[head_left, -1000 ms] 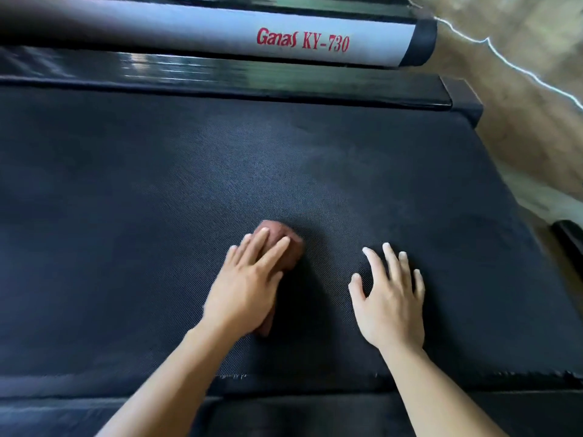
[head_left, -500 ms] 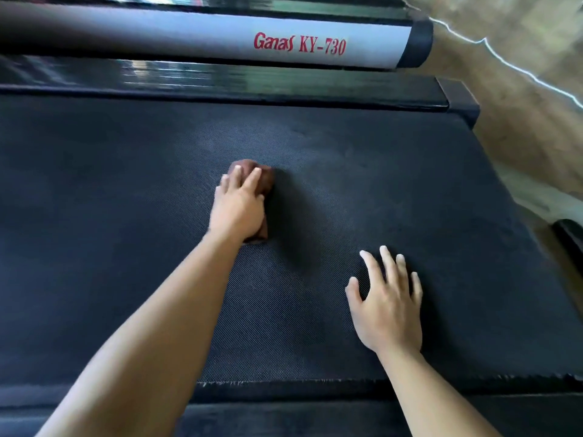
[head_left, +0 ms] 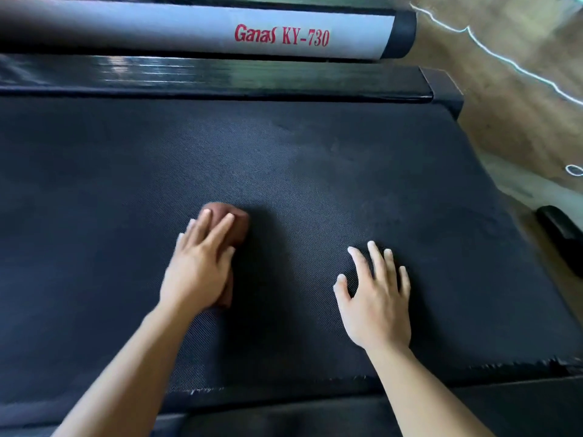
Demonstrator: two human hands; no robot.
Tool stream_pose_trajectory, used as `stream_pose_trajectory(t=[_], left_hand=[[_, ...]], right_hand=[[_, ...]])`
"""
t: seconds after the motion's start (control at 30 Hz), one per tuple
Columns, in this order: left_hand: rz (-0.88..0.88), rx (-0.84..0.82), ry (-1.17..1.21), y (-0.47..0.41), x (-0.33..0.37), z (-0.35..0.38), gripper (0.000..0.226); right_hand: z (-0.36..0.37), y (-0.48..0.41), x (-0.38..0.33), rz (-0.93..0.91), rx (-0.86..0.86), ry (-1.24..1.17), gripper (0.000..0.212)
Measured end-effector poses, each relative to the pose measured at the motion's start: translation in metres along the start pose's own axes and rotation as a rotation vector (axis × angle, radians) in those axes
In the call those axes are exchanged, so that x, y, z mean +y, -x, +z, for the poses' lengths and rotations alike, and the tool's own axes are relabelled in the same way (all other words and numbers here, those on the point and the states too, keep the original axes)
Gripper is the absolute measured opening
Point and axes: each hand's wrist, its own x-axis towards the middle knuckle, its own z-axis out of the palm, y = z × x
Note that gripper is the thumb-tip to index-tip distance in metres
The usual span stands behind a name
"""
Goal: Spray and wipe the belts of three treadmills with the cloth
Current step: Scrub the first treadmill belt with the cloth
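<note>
pressing my left hand point(head_left: 198, 272) down on the crumpled reddish-brown cloth point(head_left: 237, 219), fingers straight and laid over the top, not curled round it. the cloth sits on the dark textured rubber treadmill belt point(head_left: 315, 168), left of the middle, showing past my fingertips and beside my palm. my right hand point(head_left: 375, 307) lies spread flat on the belt, apart from the cloth, holding nothing. beyond the belt runs the grey side rail point(head_left: 157, 26) lettered ganas ky-730 in red, with wooden floor point(head_left: 520, 99) off to the right.
</note>
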Motion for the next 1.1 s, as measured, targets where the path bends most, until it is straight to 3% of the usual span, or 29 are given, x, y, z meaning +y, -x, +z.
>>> stream_pose_trajectory(t=[0.23, 0.43, 0.57, 0.73, 0.9, 1.0, 1.1], left_hand=[[-0.094, 0.027, -0.048, -0.088, 0.031, 0.006, 0.058], [0.217, -0.074, -0.079, -0.057, 0.100, 0.042, 0.060], [0.368, -0.144, -0.061, 0.001, 0.086, 0.039, 0.058], [0.151, -0.052, -0.042, 0.021, 0.018, 0.012, 0.053], [-0.180, 0.057, -0.031, -0.041, 0.003, -0.011, 0.057], [-0.178, 0.036, -0.055, -0.083, 0.029, -0.006, 0.056], [-0.016, -0.017, -0.092, -0.091, 0.063, 0.012, 0.059]], right_hand=[[0.001, 0.000, 0.001, 0.002, 0.010, -0.008, 0.055], [0.000, -0.001, 0.000, -0.001, -0.005, -0.013, 0.056], [-0.001, -0.001, 0.000, -0.005, 0.005, -0.016, 0.057], [0.001, 0.000, 0.001, -0.011, 0.033, -0.018, 0.056], [0.002, -0.001, 0.004, -0.006, 0.016, -0.058, 0.058], [0.001, -0.001, 0.004, -0.001, 0.008, -0.103, 0.059], [-0.001, -0.002, 0.003, -0.005, -0.005, -0.120, 0.057]])
